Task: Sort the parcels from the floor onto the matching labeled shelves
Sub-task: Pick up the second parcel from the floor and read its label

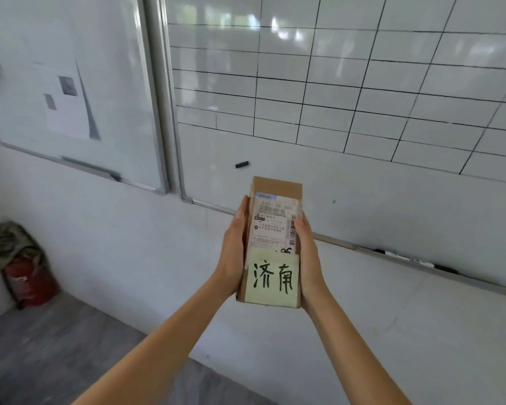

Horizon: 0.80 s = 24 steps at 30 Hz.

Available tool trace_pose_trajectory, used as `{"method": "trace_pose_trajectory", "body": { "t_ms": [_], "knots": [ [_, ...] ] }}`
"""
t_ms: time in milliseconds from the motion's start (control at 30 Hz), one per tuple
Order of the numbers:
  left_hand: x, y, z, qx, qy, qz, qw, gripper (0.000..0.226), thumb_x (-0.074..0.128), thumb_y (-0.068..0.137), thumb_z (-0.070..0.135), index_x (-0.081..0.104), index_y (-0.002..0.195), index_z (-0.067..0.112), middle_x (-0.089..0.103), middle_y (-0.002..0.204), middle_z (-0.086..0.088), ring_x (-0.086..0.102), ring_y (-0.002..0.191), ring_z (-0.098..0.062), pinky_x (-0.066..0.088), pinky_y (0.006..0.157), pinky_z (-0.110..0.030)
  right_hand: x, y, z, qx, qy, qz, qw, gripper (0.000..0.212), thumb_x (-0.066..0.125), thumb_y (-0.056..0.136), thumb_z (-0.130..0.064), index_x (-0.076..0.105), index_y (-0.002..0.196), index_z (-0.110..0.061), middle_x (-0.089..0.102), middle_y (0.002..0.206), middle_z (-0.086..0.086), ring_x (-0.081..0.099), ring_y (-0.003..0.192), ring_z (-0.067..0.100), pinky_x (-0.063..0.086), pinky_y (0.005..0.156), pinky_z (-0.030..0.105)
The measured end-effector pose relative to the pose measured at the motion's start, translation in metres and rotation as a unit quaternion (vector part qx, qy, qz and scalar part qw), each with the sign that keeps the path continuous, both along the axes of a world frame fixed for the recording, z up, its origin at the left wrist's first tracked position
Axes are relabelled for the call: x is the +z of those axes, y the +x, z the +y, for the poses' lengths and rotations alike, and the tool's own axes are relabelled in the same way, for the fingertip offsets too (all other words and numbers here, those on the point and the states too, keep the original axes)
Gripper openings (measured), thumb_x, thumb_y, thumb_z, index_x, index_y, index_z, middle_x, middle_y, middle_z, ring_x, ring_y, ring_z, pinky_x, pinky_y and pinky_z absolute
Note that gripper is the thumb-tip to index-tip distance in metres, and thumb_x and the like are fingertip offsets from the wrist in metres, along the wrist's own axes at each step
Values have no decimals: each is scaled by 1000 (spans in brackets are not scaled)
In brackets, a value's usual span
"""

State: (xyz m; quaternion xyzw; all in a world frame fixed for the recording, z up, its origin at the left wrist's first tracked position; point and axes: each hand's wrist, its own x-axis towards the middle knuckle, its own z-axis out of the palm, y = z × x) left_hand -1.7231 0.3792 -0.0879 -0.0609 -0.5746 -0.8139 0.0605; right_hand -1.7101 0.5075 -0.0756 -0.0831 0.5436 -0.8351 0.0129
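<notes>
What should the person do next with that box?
Probably turn away from the whiteboard to look for the shelf labelled 济南. Both the left hand and the right hand already hold the parcel up, its handwritten note reads 济南, and no shelf is in view.

A: How do the arms stand?

B: Both bare forearms reach forward and up, converging toward the middle.

A: And the left hand [235, 252]?

B: Palm turned inward, fingers straight and together, pressed flat along the left side of a cardboard parcel [275, 217].

A: The right hand [308, 258]?

B: It mirrors it, palm inward against the parcel's right side, fingers extended upward.
</notes>
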Motion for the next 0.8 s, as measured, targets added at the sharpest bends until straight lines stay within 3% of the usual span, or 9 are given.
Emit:
{"method": "trace_pose_trajectory", "body": {
  "t_ms": [100,200,333,433,633,800],
  "knots": [
    [-6,14,-20,65,8,17,998,68,43,94,63,36,152,29,51,150,-7,49,137,-29,35,114,-56,2,1,-20,24,29,21,999,41,43,105,-37,53,141,-19,68,131,11,64,122,34,51,103,53],
    [-11,27,-41,102,1,5,995,77,52,89,69,31,154,32,39,158,-7,38,144,-31,29,116,-60,1,3,-43,51,51,29,997,49,46,102,-46,54,142,-20,65,135,13,61,126,36,44,108,62],
    [-11,41,-66,118,-3,19,993,74,47,92,64,35,152,23,51,148,-12,50,135,-33,36,112,-60,-4,8,-69,86,62,23,994,60,53,94,-57,52,144,-23,65,135,12,61,126,36,43,107,64],
    [-15,49,-80,141,-4,21,990,62,39,97,55,38,150,22,56,143,-12,54,131,-33,40,110,-58,-11,10,-85,113,58,24,992,54,50,98,-51,51,144,-22,65,135,11,62,125,34,44,108,63],
    [-19,61,-104,197,12,-6,980,59,38,99,55,43,148,22,62,136,-11,59,126,-32,43,109,-56,-15,6,-111,172,60,31,983,49,49,98,-48,54,139,-22,67,130,12,63,122,36,45,106,64],
    [-22,73,-119,255,14,-32,966,78,47,86,73,44,148,26,60,140,-12,56,129,-36,39,110,-61,-20,3,-131,232,54,21,971,47,51,96,-47,55,139,-26,67,129,11,63,122,36,45,107,62]
  ]
}}
